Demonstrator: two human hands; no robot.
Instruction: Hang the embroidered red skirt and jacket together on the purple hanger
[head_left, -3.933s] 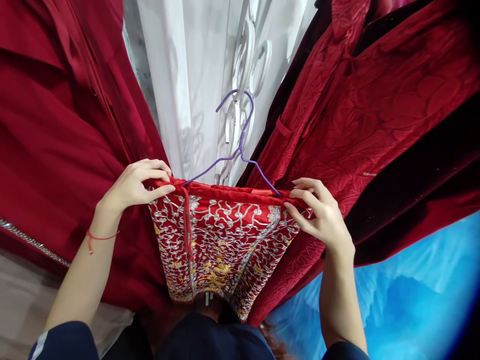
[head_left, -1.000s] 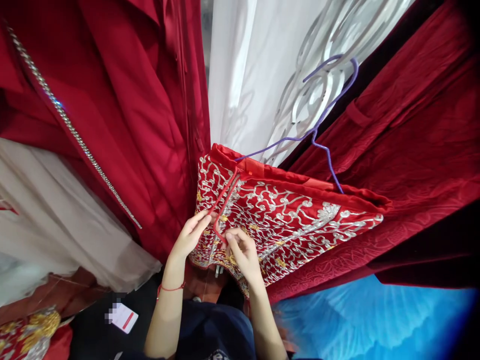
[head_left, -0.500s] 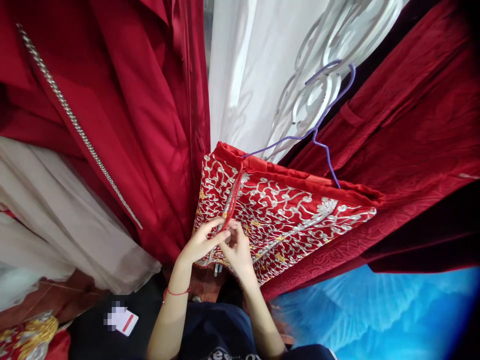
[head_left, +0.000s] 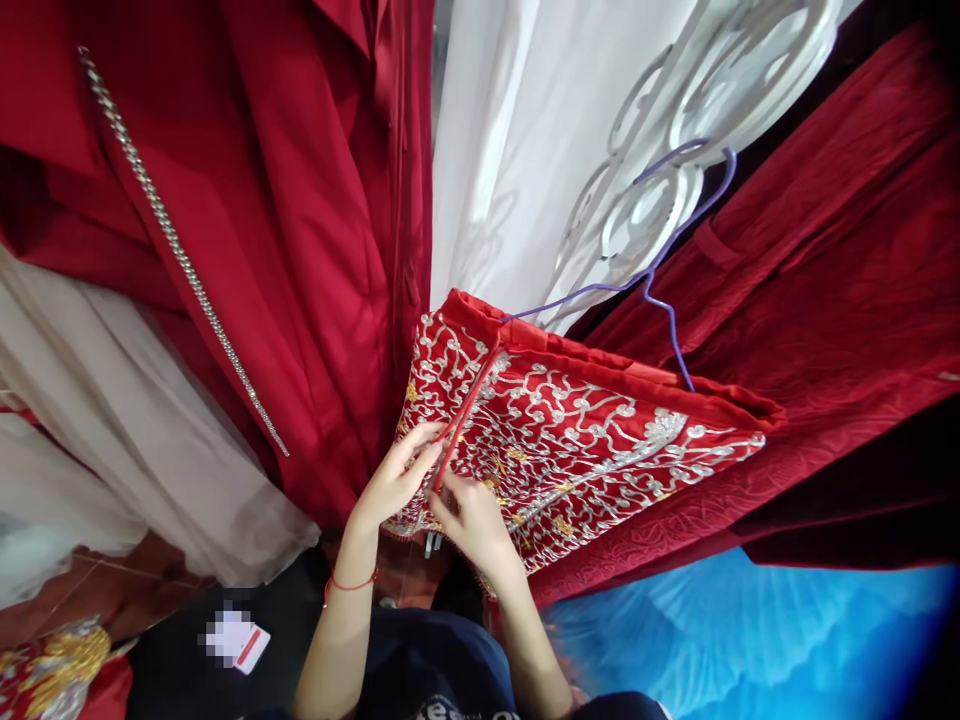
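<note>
A red embroidered skirt [head_left: 592,440] with silver and gold thread hangs from a purple wire hanger [head_left: 667,290]. A thin red cord [head_left: 469,405] runs down from its waistband. My left hand [head_left: 394,485] pinches the cord's lower end with thumb and fingers. My right hand [head_left: 469,520] is right beside it, its fingers also closed on the cord. Both hands lie against the skirt's lower left part.
Red garments hang left [head_left: 285,230] and right [head_left: 825,290], one with a rhinestone trim [head_left: 180,260]. A white curtain [head_left: 525,130] and a white scrolled rack [head_left: 675,110] are behind. A pale tulle dress [head_left: 112,430] is at the left, blue fabric [head_left: 750,640] at the lower right.
About four seconds ago my hands held the skirt's waistband corners. They then came down to the red cord and have kept working it together; my view shifted slightly.
</note>
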